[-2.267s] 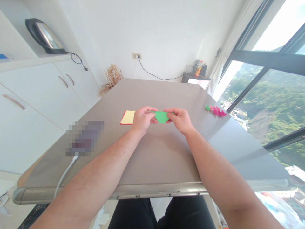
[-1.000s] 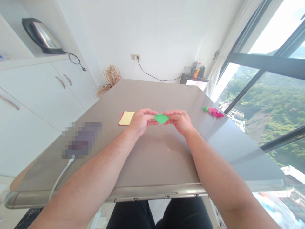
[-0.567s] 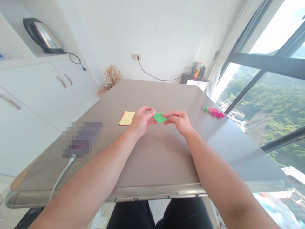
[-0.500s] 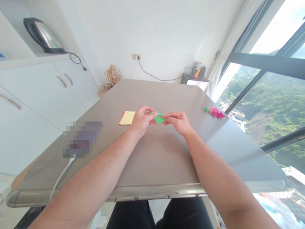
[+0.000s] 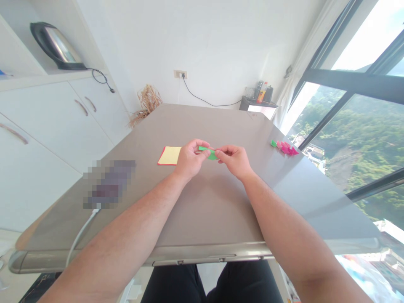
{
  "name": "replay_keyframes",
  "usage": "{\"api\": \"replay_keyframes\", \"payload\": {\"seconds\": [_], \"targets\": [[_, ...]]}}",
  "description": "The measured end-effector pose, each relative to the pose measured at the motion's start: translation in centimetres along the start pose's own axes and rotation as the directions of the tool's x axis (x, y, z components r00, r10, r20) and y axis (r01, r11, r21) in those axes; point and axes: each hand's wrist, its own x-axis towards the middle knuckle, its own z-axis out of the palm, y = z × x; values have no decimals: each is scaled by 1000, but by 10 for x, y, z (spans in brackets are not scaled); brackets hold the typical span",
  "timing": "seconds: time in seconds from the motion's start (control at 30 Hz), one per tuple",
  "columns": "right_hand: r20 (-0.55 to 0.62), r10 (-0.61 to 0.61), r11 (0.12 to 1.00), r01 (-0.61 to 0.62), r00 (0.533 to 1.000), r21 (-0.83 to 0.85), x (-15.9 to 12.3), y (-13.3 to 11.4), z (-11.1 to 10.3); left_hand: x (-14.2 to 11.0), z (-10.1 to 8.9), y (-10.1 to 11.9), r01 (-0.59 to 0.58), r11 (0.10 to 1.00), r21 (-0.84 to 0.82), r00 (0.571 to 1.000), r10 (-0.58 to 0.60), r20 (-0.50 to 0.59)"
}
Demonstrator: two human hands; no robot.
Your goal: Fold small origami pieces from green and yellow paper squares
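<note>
A small folded green paper point(image 5: 209, 152) is held just above the grey table point(image 5: 208, 210), near its middle. My left hand point(image 5: 189, 158) pinches its left end with thumb and fingers closed. My right hand point(image 5: 234, 160) pinches its right end the same way. The two hands almost touch, so only a thin green strip shows between the fingertips. A stack of square paper point(image 5: 169, 155), yellow on top with a red edge, lies flat on the table just left of my left hand.
A row of small folded pieces point(image 5: 284, 147), one green and several pink, sits near the table's right edge by the window. A blurred object with a white cable point(image 5: 82, 232) lies at the front left. White cabinets point(image 5: 57, 122) stand to the left.
My hands have drawn closer together and the green paper has been folded narrower, from a wide triangle to a thin strip. The yellow stack has not moved.
</note>
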Motion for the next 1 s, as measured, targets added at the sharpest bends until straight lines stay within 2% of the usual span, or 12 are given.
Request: {"api": "replay_keyframes", "payload": {"seconds": [0.13,0.27,0.4,0.53,0.67,0.87,1.0], "targets": [[-15,1,995,-3,1000,-99,0,0,0,0,0,-2,18,1000,13,1000,-18,2],[-41,-37,994,33,998,-102,-1,1,0,1,-1,1,68,996,52,997,-66,-30],[-61,-56,991,48,997,-122,-2,3,2,1,0,4,128,991,-44,992,-128,21],[-23,-64,997,63,998,-39,-2,3,3,1,1,0,92,993,-73,996,-93,-2],[-6,8,995,-7,1000,98,1,3,0,0,1,-5,39,999,-19,998,-40,-44],[-17,1,999,-2,1000,-32,1,3,-4,0,0,-6,61,998,-10,998,-61,-34],[-2,-4,999,4,1000,-54,1,3,-4,-1,0,-1,60,998,30,998,-60,-3]]}}
